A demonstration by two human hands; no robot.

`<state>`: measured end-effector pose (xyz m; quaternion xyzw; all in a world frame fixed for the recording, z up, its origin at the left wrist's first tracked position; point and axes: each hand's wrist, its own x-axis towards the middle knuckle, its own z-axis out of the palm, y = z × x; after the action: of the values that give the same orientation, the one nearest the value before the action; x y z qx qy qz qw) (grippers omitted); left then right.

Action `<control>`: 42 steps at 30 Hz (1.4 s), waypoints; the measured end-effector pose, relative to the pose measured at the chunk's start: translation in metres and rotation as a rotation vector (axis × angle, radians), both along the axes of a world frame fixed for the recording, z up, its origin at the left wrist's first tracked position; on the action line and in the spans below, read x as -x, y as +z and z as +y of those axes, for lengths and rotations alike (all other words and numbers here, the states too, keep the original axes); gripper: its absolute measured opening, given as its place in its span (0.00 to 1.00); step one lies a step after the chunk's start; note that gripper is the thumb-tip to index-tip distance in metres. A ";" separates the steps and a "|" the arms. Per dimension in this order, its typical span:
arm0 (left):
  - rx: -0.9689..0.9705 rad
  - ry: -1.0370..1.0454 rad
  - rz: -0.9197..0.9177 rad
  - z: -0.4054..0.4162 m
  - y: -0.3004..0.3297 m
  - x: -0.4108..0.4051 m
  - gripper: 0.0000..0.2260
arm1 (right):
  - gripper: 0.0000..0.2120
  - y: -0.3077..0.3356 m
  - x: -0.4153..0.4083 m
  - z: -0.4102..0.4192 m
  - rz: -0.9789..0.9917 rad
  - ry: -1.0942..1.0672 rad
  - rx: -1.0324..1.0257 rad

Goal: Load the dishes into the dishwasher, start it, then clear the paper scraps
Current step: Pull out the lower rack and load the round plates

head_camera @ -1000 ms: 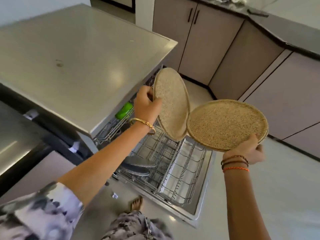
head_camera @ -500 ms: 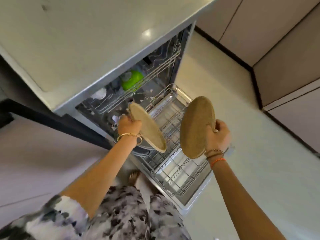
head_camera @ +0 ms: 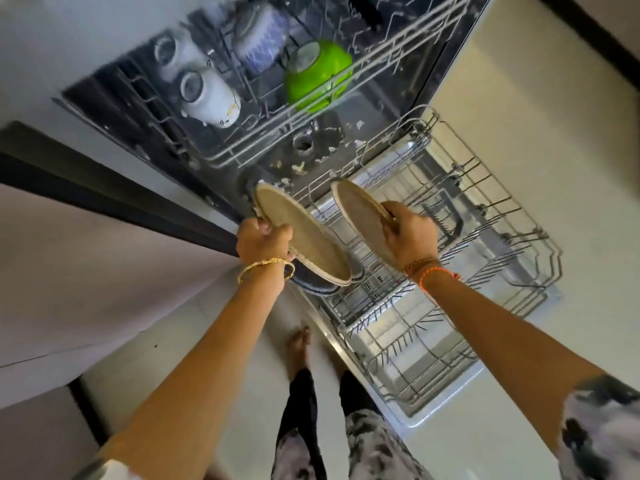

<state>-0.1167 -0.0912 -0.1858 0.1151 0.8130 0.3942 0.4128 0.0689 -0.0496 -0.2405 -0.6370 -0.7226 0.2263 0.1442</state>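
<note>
Plates, two of them, tan and speckled, are held on edge over the pulled-out lower rack of the open dishwasher. One tan plate is in the left hand, whose grip is closed on its near rim, fingers curled round the edge; it tilts with its top toward the dishwasher tub and hangs over the rack's left end. Just below it, in the rack, the rim of a dark dish shows. The second tan plate is gripped by the right hand, thumb and fingers pinching its rim, and it stands tilted the same way over the rack's wire tines, just right of the first plate and apart from it. Whether either plate touches the rack cannot be told.

Above the lower rack, the upper rack carries a green bowl, two white cups lying on their sides, and a patterned white-and-blue cup. Small pale scraps lie on the tub floor behind the lower rack. A gold bangle circles the left wrist, and orange and brown threads the right. Left of the rack, a bare foot stands on the pale floor.
</note>
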 end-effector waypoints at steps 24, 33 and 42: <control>-0.038 0.015 -0.020 0.008 -0.028 0.020 0.09 | 0.09 -0.055 0.039 0.004 0.017 0.278 -0.129; -0.042 0.031 -0.030 0.008 -0.031 0.025 0.13 | 0.11 -0.057 0.027 -0.005 0.086 0.312 -0.279; -0.041 0.052 -0.054 0.009 -0.031 0.025 0.14 | 0.14 -0.056 0.034 -0.015 0.068 0.414 -0.375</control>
<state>-0.1421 -0.0826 -0.2164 0.0917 0.7959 0.4242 0.4220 0.0345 -0.0648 -0.2964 -0.4300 -0.8615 0.1345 0.2342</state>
